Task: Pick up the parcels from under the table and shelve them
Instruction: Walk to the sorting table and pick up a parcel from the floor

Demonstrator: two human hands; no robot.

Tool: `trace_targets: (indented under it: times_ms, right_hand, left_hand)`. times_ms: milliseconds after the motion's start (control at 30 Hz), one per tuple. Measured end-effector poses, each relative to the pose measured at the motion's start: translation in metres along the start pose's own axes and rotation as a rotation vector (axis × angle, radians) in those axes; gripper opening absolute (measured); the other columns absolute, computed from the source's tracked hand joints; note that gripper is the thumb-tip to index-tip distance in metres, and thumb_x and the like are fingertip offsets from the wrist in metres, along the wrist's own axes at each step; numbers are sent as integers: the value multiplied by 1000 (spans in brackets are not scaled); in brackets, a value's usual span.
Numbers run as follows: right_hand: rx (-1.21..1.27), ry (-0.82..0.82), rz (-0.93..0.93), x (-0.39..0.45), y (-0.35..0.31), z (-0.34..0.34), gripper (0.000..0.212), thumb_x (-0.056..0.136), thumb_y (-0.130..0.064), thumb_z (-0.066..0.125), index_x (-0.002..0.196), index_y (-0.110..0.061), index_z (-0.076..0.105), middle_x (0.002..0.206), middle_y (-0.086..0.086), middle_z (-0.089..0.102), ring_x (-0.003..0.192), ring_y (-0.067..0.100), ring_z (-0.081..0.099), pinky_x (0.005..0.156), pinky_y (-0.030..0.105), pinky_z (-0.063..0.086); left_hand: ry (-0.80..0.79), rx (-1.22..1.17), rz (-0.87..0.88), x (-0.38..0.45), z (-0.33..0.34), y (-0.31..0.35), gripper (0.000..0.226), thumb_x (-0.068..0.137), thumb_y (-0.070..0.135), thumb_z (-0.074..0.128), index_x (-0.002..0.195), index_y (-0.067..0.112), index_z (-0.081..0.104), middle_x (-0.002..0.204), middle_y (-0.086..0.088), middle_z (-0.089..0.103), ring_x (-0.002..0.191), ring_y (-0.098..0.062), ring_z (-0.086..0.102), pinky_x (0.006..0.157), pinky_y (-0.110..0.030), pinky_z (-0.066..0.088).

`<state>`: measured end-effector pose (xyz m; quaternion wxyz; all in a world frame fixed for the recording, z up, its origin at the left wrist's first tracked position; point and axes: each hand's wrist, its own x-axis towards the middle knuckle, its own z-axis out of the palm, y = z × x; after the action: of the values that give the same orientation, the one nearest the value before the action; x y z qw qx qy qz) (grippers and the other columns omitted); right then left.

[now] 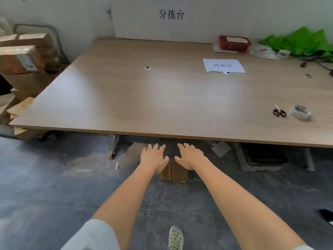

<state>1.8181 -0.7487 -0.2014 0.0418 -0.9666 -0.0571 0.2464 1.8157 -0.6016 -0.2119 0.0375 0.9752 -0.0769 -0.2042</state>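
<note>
Hands out front, both reaching toward the table's near edge. My left hand (154, 158) is palm down, fingers spread, holding nothing. My right hand (189, 156) is the same: spread flat, empty. They sit side by side, thumbs nearly touching, apart by a narrow gap.

Target is the brown cardboard parcel (173, 173) on the floor, half tucked beneath the table (162, 98) front edge. It shows directly below and between my wrists; both hands overlap its top in the view, but I can't tell whether they touch it or are above it. A seam or gap runs down its near face, so it may be two boxes set together; can't tell which.

Tabletop: scissors (279, 111) and a roll of clear tape (300, 111) near each other at the right, white paper sheet (223, 65) with writing further back, red basket (234, 43) at the far right corner beside green crumpled sheeting (304, 42).

Stacked cardboard boxes (23, 58) stand left of the table against the wall. Dark crate (264, 156) sits under the table's right side. My foot in a light perforated clog (175, 238) is on the grey tile floor.
</note>
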Motion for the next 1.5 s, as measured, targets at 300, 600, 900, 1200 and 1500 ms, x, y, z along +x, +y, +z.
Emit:
trace_targets:
  times_ms: [300, 600, 900, 1200, 1500]
  right_hand:
    - [167, -170, 32, 201, 48, 162, 62, 94, -45, 38, 148, -16, 25, 152, 12, 34, 133, 35, 40, 108, 46, 37]
    - [818, -149, 234, 384, 51, 374, 67, 93, -38, 45, 150, -13, 21, 153, 13, 32, 136, 31, 39, 106, 38, 36]
    - [844, -116, 296, 499, 63, 468, 57, 95, -19, 43, 147, -5, 24, 153, 14, 31, 139, 31, 34, 106, 34, 36]
    - [603, -54, 272, 542, 58, 487, 67, 94, -24, 48, 148, -1, 17, 147, 21, 38, 132, 37, 43, 105, 42, 43]
    - [632, -125, 350, 546, 66, 500, 74, 95, -21, 45, 150, 3, 2, 151, 23, 30, 137, 36, 36, 111, 39, 34]
  left_hand:
    - [-117, -76, -27, 198, 172, -26, 60, 95, 43, 31, 151, 27, 15, 158, -6, 24, 142, -34, 27, 115, -46, 28]
    - [-216, -703, -366, 367, 412, -66, 59, 97, 41, 37, 151, 22, 24, 153, -15, 35, 135, -35, 41, 109, -41, 39]
    - [-173, -795, -405, 473, 510, -90, 54, 98, 33, 36, 147, 10, 33, 149, -18, 40, 134, -36, 41, 105, -37, 36]
    - [-175, -838, -405, 508, 536, -97, 59, 97, 31, 41, 151, 16, 23, 151, -18, 37, 134, -36, 42, 105, -37, 38]
    - [-208, -931, -438, 512, 544, -93, 54, 96, 29, 42, 146, 14, 29, 135, -20, 53, 117, -36, 56, 83, -36, 46]
